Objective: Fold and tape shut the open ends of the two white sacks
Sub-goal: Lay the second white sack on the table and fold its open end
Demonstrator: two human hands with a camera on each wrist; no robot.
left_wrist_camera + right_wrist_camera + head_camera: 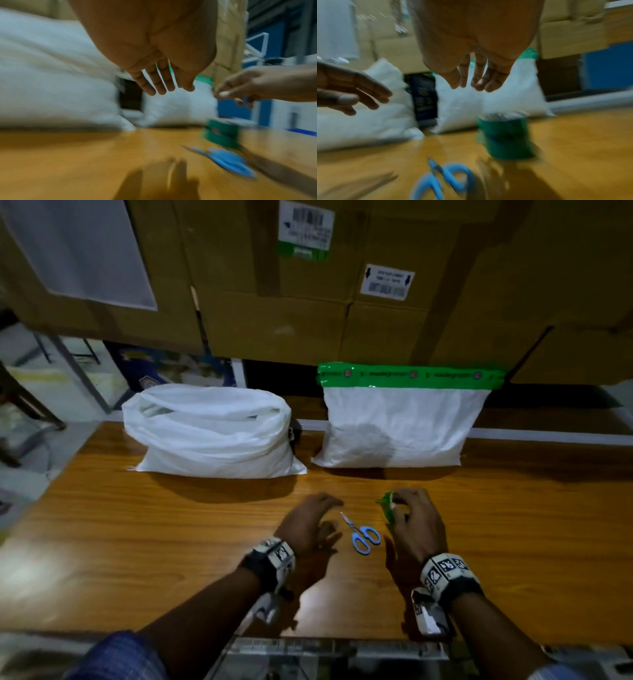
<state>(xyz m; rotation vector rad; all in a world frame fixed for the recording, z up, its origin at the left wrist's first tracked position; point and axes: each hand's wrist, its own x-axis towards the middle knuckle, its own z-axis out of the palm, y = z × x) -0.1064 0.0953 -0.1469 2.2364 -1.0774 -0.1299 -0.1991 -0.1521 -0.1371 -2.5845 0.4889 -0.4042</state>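
Note:
Two white sacks stand at the back of the wooden table (137, 525). The left sack (209, 426) has its top loosely rolled, with no tape on it. A strip of green tape (411, 375) seals the top of the right sack (404, 429). My right hand (397, 505) hovers just over a green tape roll (505, 136); its fingers (479, 82) hang relaxed above the roll, apart from it. My left hand (325, 511) is spread with straight fingers (161, 86) above the table and holds nothing. Blue-handled scissors (363, 534) lie between my hands.
Large cardboard boxes (308, 313) form a wall right behind the sacks. The table's left edge drops to a cluttered floor (41, 405). Bare wood stretches left and right of my hands. Both wrist views are blurred.

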